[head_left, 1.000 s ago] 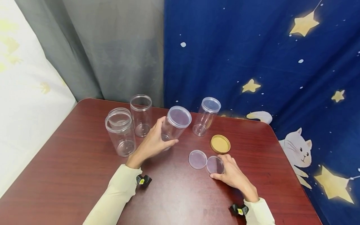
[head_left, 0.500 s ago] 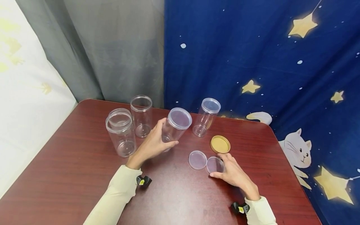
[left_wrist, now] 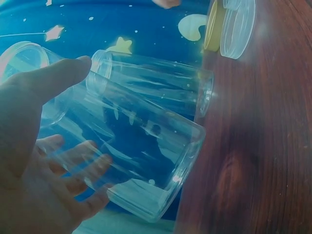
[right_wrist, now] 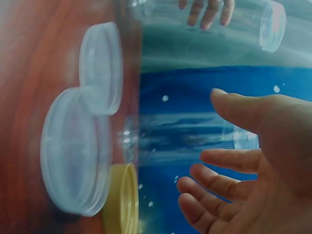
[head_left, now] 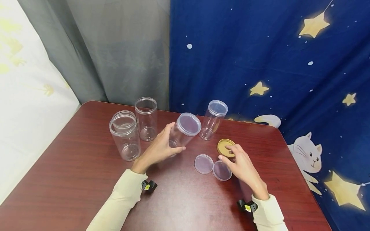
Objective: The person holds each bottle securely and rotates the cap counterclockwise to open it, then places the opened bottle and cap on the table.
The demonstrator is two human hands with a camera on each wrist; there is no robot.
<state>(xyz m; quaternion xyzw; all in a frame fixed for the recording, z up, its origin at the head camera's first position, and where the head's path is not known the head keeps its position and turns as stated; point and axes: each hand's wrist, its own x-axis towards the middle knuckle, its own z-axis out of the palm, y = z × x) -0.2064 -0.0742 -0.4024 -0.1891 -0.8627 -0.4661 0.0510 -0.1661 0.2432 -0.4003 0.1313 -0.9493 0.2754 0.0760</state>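
My left hand (head_left: 159, 146) grips a clear plastic jar (head_left: 180, 137) that carries a translucent lid (head_left: 189, 124) and leans to the right. In the left wrist view the thumb and fingers wrap the jar's side (left_wrist: 146, 146), its base raised off the table. My right hand (head_left: 245, 168) holds nothing; its fingers are spread and loosely bent over the gold lid (head_left: 223, 148). Two loose translucent lids, a left one (head_left: 203, 164) and a right one (head_left: 222, 172), lie edge to edge just left of that hand. The right wrist view shows the same gold lid (right_wrist: 122, 200) beyond them.
Several lidless clear jars, including a front one (head_left: 127, 141) and a back one (head_left: 146, 118), stand on the left of the brown table (head_left: 179, 199). Another lidded jar (head_left: 213, 122) stands near the back edge, before the blue curtain (head_left: 219, 57).
My right hand has left the right translucent lid and moved up and away to above the gold lid. The left hand's jar has shifted slightly right and tilted more.
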